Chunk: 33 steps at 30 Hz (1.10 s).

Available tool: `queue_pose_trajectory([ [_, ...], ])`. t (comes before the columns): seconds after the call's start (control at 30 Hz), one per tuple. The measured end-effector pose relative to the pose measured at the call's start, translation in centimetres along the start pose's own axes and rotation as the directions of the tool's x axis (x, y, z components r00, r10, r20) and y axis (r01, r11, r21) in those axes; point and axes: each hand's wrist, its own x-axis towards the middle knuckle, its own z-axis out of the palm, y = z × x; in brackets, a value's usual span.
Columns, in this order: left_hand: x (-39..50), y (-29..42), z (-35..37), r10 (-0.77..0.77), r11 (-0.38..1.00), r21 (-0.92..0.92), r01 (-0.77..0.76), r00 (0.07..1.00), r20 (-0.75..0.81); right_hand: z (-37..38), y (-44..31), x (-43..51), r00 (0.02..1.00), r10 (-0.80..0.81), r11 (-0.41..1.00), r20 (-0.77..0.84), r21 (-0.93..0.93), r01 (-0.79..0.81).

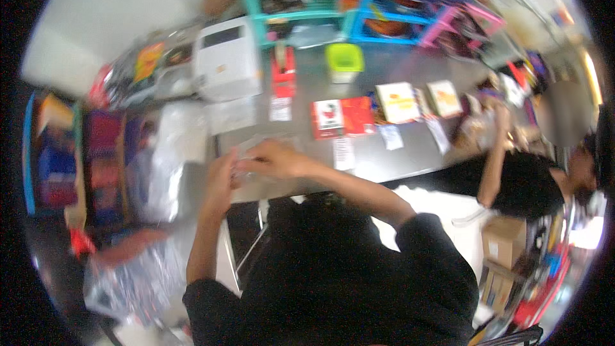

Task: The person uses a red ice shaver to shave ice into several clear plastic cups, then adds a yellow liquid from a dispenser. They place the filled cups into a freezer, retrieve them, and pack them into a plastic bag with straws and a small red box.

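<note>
Close together at the near left part of the metal table, my left hand and my right hand meet over something clear, seemingly a thin plastic bag. Blur hides how the fingers hold it. Beyond them lie a white paper slip and a red tray-like holder. To their right are a red packet with a white panel and an orange-red packet, with a printed slip below.
A white boxy device stands at back left, near a lime-green container and teal, blue and pink racks. White-and-orange packets lie right. A co-worker in black reaches over the table's right end. Clear plastic sheeting lies left.
</note>
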Motion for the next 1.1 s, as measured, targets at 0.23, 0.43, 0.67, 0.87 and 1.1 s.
queue_pose_trajectory([
  [0.23, 3.7, -0.6, -4.9, 0.477, 0.606, 0.777, -0.168, 0.859, -0.187, -3.1, 4.6, -1.6, 0.933, 0.298, 0.952, -0.204, 0.139, -0.273],
  [0.43, 4.7, -3.7, -9.3, 0.3, 0.792, 0.582, -0.187, 0.948, -0.103, -3.2, 6.9, -3.1, 0.918, 0.372, 0.926, -0.14, 0.12, -0.357],
  [0.67, 5.9, -11.6, -9.5, 0.195, 0.967, -0.153, -0.203, 0.979, -0.066, 2.2, 6.3, -5.6, 0.854, 0.349, 0.915, -0.385, 0.337, -0.221],
  [0.87, 8.3, -18.4, -5.6, 0.118, 0.825, -0.56, 0.081, 0.943, 0.311, -0.9, 4.4, -3.3, 0.642, 0.466, 0.849, -0.608, 0.103, -0.519],
  [1.1, 9.6, -17.1, -4.6, 0.231, 0.82, -0.569, -0.052, 0.941, 0.247, 0.8, -2.8, 12.4, 0.977, -0.147, 0.979, -0.152, -0.165, 0.121],
])
